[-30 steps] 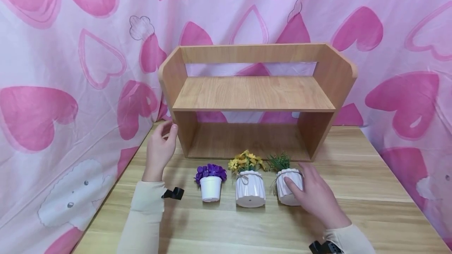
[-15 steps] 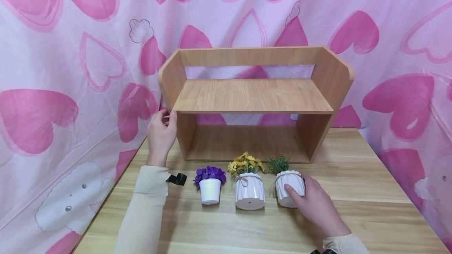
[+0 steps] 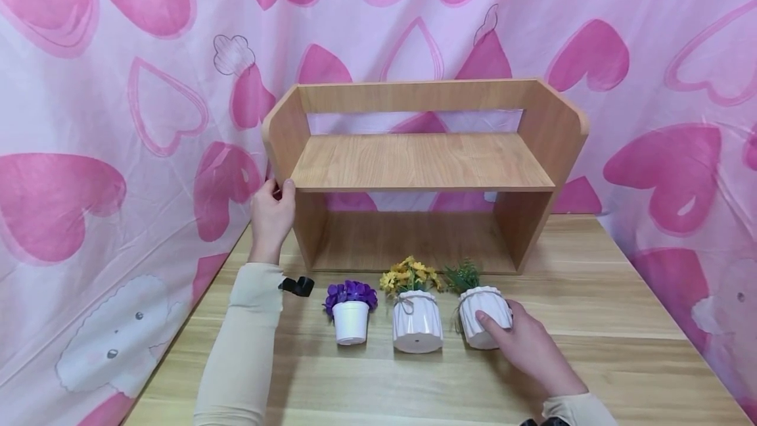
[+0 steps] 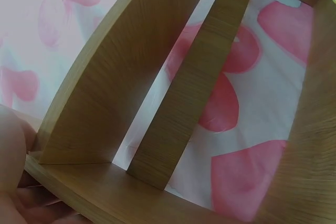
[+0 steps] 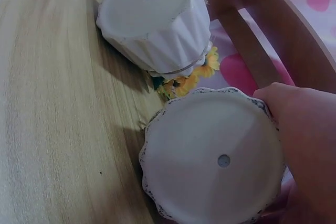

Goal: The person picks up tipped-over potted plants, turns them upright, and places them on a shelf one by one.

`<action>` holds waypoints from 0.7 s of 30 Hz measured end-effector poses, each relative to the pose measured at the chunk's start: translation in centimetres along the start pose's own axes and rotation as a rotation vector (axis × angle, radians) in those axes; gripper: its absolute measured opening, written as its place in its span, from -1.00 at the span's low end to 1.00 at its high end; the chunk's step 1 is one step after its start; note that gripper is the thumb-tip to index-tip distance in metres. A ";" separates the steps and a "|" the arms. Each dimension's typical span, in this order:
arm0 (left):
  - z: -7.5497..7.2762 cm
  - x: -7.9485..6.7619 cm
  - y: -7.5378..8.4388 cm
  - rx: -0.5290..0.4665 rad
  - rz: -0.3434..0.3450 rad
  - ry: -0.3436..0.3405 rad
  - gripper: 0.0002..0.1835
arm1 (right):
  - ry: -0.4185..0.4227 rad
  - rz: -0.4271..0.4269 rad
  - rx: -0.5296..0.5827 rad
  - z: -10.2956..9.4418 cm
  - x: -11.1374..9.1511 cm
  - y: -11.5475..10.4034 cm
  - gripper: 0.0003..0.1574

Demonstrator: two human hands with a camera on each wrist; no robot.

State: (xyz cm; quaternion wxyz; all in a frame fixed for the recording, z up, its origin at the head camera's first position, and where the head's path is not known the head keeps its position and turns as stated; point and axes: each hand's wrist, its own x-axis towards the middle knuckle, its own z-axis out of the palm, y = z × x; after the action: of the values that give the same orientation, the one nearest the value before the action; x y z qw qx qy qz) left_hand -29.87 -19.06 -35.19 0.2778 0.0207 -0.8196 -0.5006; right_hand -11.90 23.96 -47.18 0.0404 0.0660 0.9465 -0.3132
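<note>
My left hand (image 3: 273,219) grips the left side panel of the two-tier wooden shelf (image 3: 422,163), level with its middle board. In the left wrist view the thumb (image 4: 11,150) lies on the panel's front edge, with fingers curled behind it. My right hand (image 3: 529,344) holds a white fluted flowerpot (image 3: 481,311) with a green plant (image 3: 463,275) and twine. Its base and drain hole face the right wrist camera. To its left lie a matching flowerpot (image 3: 417,327) with yellow flowers (image 3: 410,275) and a smaller plain white pot (image 3: 350,324) with purple flowers (image 3: 350,293).
The shelf stands at the back of the wood-grain table (image 3: 408,390), both tiers bare. A pink heart-print curtain (image 3: 148,110) hangs behind and along both sides. The three pots lie in a row before the shelf, flowers toward it.
My left hand has moved up and inward and taken hold of the shelf's side panel. The right hand has kept hold of the green plant's flowerpot, its fingers sliding slightly lower.
</note>
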 end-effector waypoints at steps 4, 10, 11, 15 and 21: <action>0.2 0.2 -0.1 0.019 0.032 0.022 -0.55 | -0.016 0.009 0.031 0.1 0.4 0.3 0.21; 0.3 0.4 -0.2 0.032 0.031 0.013 -0.56 | -0.022 0.034 0.083 0.0 0.6 0.5 0.21; 0.3 0.5 -0.2 0.027 0.025 0.002 -0.55 | -0.021 0.038 0.092 0.0 0.6 0.5 0.20; 0.3 0.6 -0.3 0.009 0.011 -0.041 -0.49 | -0.004 0.057 0.120 0.1 0.5 0.5 0.15; 0.1 0.4 -0.5 0.026 0.009 -0.032 -0.51 | 0.020 0.076 0.147 0.3 0.3 0.6 0.09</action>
State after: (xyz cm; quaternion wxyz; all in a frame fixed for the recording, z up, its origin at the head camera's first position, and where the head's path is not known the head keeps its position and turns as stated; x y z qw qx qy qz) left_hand -30.42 -19.38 -35.47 0.2665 0.0126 -0.8305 -0.4890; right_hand -12.12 24.30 -47.76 0.0380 0.1077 0.9182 -0.3793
